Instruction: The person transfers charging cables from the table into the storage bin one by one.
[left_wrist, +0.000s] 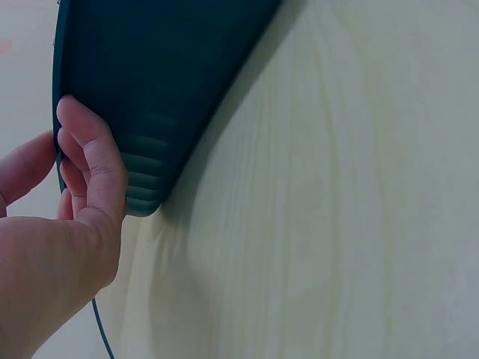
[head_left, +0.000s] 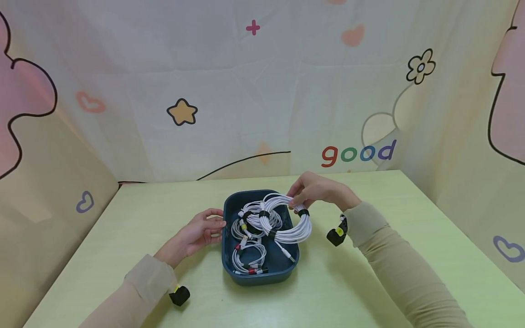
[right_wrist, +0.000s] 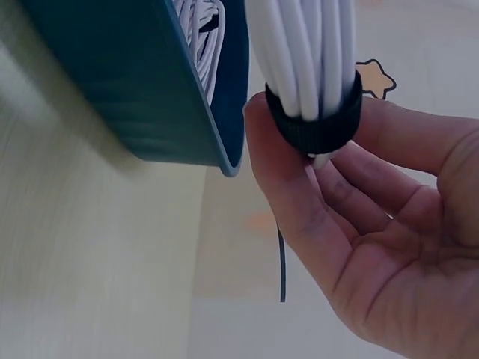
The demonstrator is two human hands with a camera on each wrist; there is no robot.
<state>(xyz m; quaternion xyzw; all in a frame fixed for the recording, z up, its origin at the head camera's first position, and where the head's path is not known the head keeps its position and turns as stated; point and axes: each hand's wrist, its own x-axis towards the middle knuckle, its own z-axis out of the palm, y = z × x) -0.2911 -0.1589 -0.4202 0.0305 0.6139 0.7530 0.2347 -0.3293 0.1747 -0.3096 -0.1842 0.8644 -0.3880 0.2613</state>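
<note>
A coil of white cable [head_left: 301, 231], bound with black straps, is held by my right hand [head_left: 317, 189] over the right part of a dark blue bin [head_left: 246, 279]. In the right wrist view thumb and fingers pinch the coil [right_wrist: 303, 52] at one black strap [right_wrist: 318, 127]. A white plug end [head_left: 287, 254] hangs from it. My left hand [head_left: 201, 230] grips the bin's left rim, fingers against the outer wall [left_wrist: 172, 67] and thumb at the edge. Inside lie a smaller white cable coil [head_left: 249, 257] with red bits and other bundled white cables [head_left: 246, 218], partly hidden.
The bin stands on a pale wooden table [head_left: 348, 282]. Behind it hangs a printed white curtain [head_left: 246, 114], with similar fabric at both sides. A small black camera is strapped to each wrist.
</note>
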